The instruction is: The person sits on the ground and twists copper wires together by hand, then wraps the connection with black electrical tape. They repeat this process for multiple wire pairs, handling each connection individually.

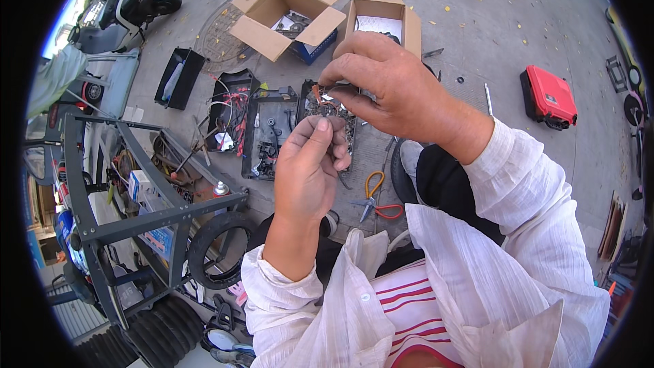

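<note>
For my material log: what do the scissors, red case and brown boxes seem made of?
Scissors: grey blades, probably metal by their sheen; smooth, bright yellow and red handles, possibly plastic-coated. Red case: likely hard plastic, semi-gloss, with a rigid shell. Brown boxes: matte cardboard, judging by the thin folded flaps.

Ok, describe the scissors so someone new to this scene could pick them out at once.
Start at the white shirt and look up the picture to the left hand. Down and right of it, on the grey paving, lie the scissors. One handle loop is orange-yellow, the other red, unlike the pale shoe close by.
</note>
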{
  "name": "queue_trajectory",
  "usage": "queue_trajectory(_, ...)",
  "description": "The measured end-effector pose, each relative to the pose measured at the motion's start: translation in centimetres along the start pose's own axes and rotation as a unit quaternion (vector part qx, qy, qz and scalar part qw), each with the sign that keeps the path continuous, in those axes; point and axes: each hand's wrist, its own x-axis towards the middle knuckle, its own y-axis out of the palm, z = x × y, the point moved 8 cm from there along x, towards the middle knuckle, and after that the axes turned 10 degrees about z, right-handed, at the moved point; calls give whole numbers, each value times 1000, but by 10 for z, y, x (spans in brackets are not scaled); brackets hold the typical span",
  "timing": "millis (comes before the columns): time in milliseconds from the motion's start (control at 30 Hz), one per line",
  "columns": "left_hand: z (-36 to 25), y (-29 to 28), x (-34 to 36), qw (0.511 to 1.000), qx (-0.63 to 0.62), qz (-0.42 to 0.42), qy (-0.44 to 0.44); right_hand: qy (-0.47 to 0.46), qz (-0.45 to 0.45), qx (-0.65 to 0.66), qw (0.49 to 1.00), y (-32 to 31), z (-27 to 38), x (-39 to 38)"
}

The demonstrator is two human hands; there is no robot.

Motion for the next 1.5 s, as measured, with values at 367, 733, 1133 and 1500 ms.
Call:
queue_trajectory(367,-5,-3,1,996,70,-46,37,28,20,-26,999,4,-1,-1)
queue_trajectory(733,-2,2,0,990,132,-24,43,85,-42,-51,994,-2,-9,-2)
queue_trajectory(1133,-33,-34,2,988,2,-74,136,83,-94,-89,988,-48,-30,-5)
queue_trajectory(1500,-23,-2,6,995,35,21,95,20,59,33,998,5,-3,-2)
